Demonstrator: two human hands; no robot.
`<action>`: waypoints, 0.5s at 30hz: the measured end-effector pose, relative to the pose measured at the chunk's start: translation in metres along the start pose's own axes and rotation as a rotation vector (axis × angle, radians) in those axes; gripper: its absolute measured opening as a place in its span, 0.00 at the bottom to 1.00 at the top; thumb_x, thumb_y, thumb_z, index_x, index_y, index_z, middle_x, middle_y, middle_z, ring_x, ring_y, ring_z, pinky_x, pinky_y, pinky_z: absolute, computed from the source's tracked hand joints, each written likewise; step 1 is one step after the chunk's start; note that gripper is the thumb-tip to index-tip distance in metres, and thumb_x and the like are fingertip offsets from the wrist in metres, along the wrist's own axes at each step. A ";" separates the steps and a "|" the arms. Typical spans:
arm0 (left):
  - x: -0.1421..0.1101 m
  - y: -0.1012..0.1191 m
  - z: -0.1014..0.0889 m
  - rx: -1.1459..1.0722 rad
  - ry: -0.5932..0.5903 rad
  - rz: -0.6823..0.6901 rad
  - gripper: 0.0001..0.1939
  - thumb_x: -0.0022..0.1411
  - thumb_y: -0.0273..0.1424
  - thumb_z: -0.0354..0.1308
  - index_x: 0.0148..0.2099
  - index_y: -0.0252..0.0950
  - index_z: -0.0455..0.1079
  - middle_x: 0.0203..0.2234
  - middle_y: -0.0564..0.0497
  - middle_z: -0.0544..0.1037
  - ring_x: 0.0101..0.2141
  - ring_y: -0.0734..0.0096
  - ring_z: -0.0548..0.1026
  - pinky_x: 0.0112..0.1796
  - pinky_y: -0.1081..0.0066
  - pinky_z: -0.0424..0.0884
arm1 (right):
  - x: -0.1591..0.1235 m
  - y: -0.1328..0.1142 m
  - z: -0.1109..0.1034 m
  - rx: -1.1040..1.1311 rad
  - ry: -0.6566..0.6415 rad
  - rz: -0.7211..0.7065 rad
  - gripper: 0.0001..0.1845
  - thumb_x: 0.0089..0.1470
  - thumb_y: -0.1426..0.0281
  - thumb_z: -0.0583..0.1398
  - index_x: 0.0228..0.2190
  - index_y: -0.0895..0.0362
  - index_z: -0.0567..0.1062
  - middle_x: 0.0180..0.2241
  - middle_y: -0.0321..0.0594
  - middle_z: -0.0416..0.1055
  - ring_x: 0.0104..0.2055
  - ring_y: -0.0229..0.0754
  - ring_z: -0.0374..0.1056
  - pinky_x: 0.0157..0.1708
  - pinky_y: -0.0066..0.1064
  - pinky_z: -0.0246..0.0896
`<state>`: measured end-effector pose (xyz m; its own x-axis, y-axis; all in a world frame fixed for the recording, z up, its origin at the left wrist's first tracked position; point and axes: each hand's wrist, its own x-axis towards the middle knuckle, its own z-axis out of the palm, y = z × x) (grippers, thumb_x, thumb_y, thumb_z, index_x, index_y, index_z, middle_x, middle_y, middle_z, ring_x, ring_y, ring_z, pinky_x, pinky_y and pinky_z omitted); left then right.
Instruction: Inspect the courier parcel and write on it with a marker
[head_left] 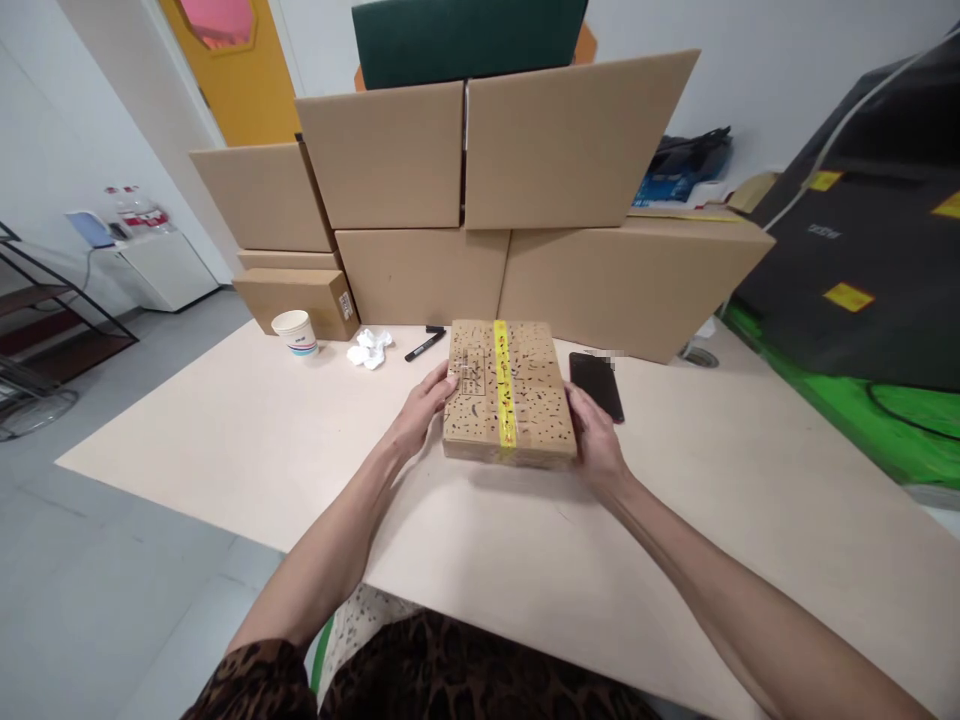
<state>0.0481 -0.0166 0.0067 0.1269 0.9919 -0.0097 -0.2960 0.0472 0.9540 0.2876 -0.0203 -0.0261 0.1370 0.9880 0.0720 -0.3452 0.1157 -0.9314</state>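
A flat cardboard box (532,400) with dark specks and a printed label block on its top is between my two hands over the table. Yellow tape (504,380) runs down its middle from the far edge to the near one. My left hand (426,405) grips its left side, thumb along the top edge. On the opposite side my right hand (596,430) holds the right edge, its fingers partly hidden. Just beyond that hand lies a black phone (596,386). Whether the box's underside touches the tabletop is hard to tell.
Behind stand several large cardboard boxes (420,280), stacked, with a dark green box (472,40) on top. Left of the held box are a black marker (425,346), crumpled white tissue (370,348) and a paper cup (296,333). The table's (225,470) left edge drops to grey floor.
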 end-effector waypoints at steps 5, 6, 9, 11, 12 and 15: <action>-0.008 0.010 -0.003 -0.079 -0.103 0.290 0.33 0.52 0.33 0.69 0.62 0.45 0.73 0.68 0.49 0.69 0.71 0.45 0.58 0.67 0.50 0.57 | -0.004 -0.007 0.008 0.023 -0.024 -0.161 0.25 0.54 0.49 0.64 0.49 0.47 0.79 0.58 0.41 0.77 0.66 0.54 0.66 0.64 0.49 0.63; -0.010 0.011 -0.003 -0.090 -0.089 0.317 0.33 0.52 0.33 0.69 0.61 0.46 0.74 0.68 0.50 0.70 0.71 0.46 0.58 0.67 0.50 0.57 | -0.005 -0.007 0.007 0.030 -0.024 -0.171 0.25 0.54 0.49 0.64 0.49 0.47 0.79 0.58 0.42 0.76 0.66 0.55 0.66 0.65 0.50 0.61; -0.012 0.013 -0.002 -0.142 -0.024 0.327 0.25 0.55 0.37 0.67 0.55 0.44 0.77 0.63 0.48 0.74 0.69 0.46 0.61 0.67 0.49 0.58 | -0.007 -0.005 0.004 0.045 0.009 -0.166 0.22 0.54 0.50 0.64 0.47 0.46 0.80 0.57 0.41 0.76 0.66 0.56 0.66 0.67 0.53 0.58; -0.011 0.012 -0.003 -0.168 0.031 0.315 0.20 0.58 0.42 0.66 0.52 0.42 0.78 0.59 0.47 0.78 0.67 0.46 0.65 0.65 0.49 0.61 | -0.010 -0.003 0.002 0.053 0.035 -0.149 0.20 0.54 0.51 0.64 0.45 0.45 0.81 0.57 0.41 0.77 0.65 0.57 0.66 0.67 0.54 0.56; -0.010 0.011 -0.004 -0.171 0.058 0.315 0.20 0.60 0.44 0.65 0.52 0.42 0.79 0.58 0.46 0.78 0.65 0.47 0.67 0.64 0.50 0.62 | -0.013 -0.002 0.002 0.058 0.045 -0.144 0.19 0.54 0.51 0.65 0.44 0.45 0.81 0.56 0.41 0.77 0.65 0.57 0.67 0.67 0.54 0.56; -0.007 0.004 -0.006 -0.143 0.105 0.272 0.21 0.65 0.49 0.62 0.54 0.43 0.78 0.59 0.48 0.78 0.65 0.47 0.67 0.62 0.51 0.65 | -0.021 0.003 0.000 0.059 0.049 -0.145 0.19 0.51 0.52 0.67 0.43 0.46 0.82 0.54 0.42 0.79 0.63 0.58 0.69 0.66 0.55 0.57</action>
<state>0.0404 -0.0222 0.0093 -0.0713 0.9769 0.2014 -0.4363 -0.2121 0.8744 0.2834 -0.0406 -0.0300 0.2335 0.9546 0.1850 -0.3726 0.2635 -0.8898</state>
